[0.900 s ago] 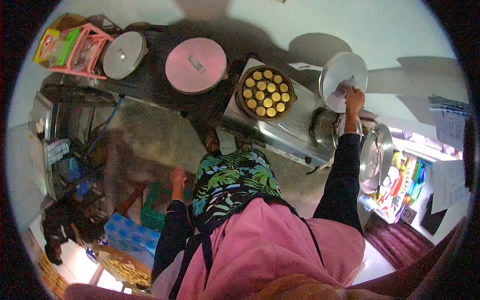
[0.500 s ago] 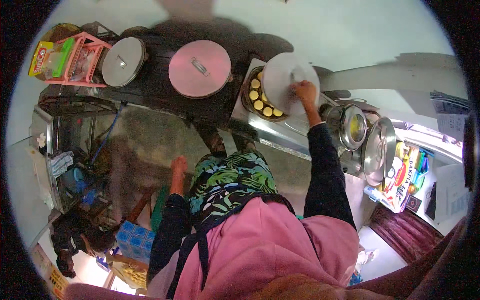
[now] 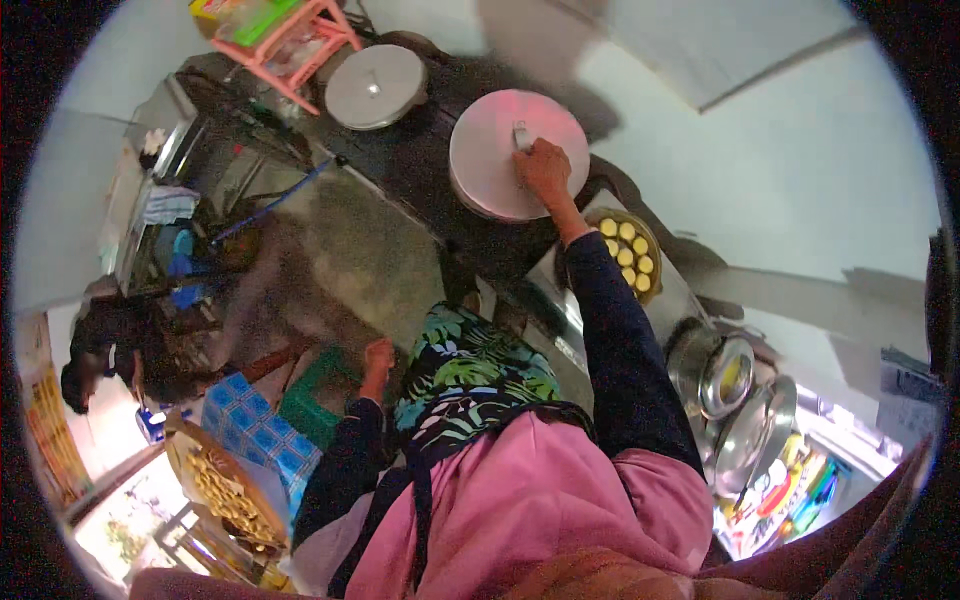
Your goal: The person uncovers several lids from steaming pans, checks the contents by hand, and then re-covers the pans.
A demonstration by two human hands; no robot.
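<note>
Nearest is one person in a pink top [image 3: 530, 480] and one dark apron with green and blue leaves [image 3: 475, 370], both arms in dark sleeves. The left arm hangs low beside the apron, its one bare left hand [image 3: 377, 362] curled loosely inward; I cannot make out anything in it. The right arm is stretched well forward and slightly inward, elbow almost straight, and ends in the bare right hand [image 3: 545, 175], back of the hand up, fingers closed on the small metal handle [image 3: 520, 137] of one round, pale metal lid [image 3: 485, 165] with a pinkish sheen. That lid is over the dark worktop, to the left of the stove; whether it bears on something beneath, I cannot tell. Just right of it, partly behind the forearm, one round brown-rimmed pan [image 3: 655, 243] sits uncovered on a silver metal stove [image 3: 685, 300]. I count at least eight small round yellow cakes [image 3: 625, 257] in it; the sleeve may hide more. Further right stand at least two round, shiny metal vessels [image 3: 690, 355]. Farther off, left along the worktop, is a second round, pale metal lid [image 3: 365, 100], apart from the first, and beyond it one salmon-pink plastic rack [image 3: 290, 92] holding packets.
</note>
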